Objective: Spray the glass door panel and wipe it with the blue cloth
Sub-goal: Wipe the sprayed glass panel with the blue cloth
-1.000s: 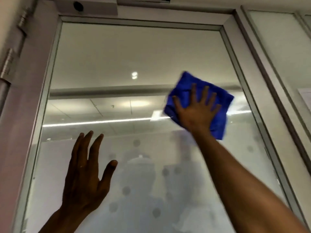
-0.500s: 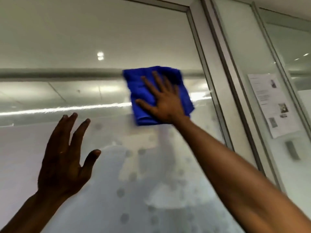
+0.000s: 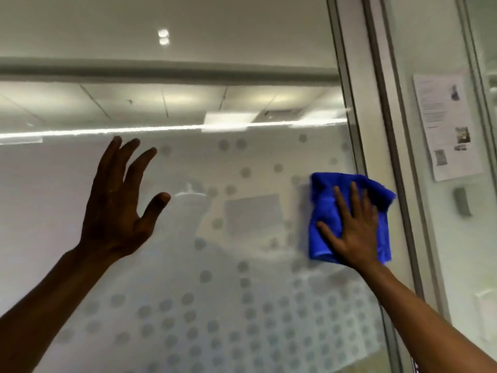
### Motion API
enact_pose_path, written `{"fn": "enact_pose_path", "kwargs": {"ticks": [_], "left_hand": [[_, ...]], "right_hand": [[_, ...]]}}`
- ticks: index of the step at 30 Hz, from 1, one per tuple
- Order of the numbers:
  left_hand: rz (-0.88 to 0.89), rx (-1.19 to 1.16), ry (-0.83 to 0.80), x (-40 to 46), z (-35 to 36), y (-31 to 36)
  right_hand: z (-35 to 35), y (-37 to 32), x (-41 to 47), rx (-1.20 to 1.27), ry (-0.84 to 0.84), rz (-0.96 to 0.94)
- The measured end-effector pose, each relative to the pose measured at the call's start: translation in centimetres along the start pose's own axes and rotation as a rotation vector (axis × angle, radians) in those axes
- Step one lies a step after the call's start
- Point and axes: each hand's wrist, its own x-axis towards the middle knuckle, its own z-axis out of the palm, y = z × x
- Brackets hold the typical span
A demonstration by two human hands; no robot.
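Observation:
The glass door panel (image 3: pixel 215 238) fills most of the view, frosted with grey dots in its lower part. A folded blue cloth (image 3: pixel 322 211) lies flat against the glass at the panel's right edge, overlapping the frame slightly. My right hand (image 3: pixel 352 230) presses on the cloth with fingers spread. My left hand (image 3: pixel 118 203) is raised in front of the glass at left centre, fingers apart and holding nothing. No spray bottle is in view.
The door's metal frame (image 3: pixel 357 130) runs down just right of the cloth. Beyond it is a fixed glass panel with a printed notice (image 3: pixel 446 125) taped on and a small grey switch (image 3: pixel 462 201) below it.
My right hand has swept the cloth down and to the right, from the upper middle of the glass to its right edge. The view has dropped lower. The left hand stays raised and empty.

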Motion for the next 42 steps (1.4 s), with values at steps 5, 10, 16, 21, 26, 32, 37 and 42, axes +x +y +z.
{"fn": "enact_pose_path", "kwargs": {"ticks": [5,10,16,21,26,32,37,42], "left_hand": [[-0.067,0.006,-0.015,-4.3,-0.3,0.7],[-0.086,-0.031,-0.017,-7.2,0.7,1.5],[-0.107,-0.018,-0.050,-9.8,-0.3,0.7],[-0.183,0.034,-0.008,-10.0,-2.7,-2.2],[-0.215,0.046,0.093,-9.3,-3.9,-5.1],[-0.267,0.097,0.135,-12.2,-5.9,-8.6],[-0.314,0.113,0.164,-12.4,-7.0,-8.9],[-0.299,0.107,0.282,-12.0,-7.4,-7.8]], "right_hand": [[0.4,-5.7,1.4,0.175,0.090,0.479],[0.8,-18.3,-4.3,0.140,0.021,-0.125],[0.8,-21.8,-8.4,0.128,-0.206,-0.946],[-0.9,-27.4,2.8,0.165,-0.019,-0.327],[-1.4,-36.4,4.3,0.209,-0.070,-0.454],[-0.8,-38.3,3.5,0.161,-0.144,-0.957],[-2.6,-43.6,11.2,0.232,-0.019,-0.547],[-2.2,-50.9,9.3,0.262,-0.025,-0.586]]}}
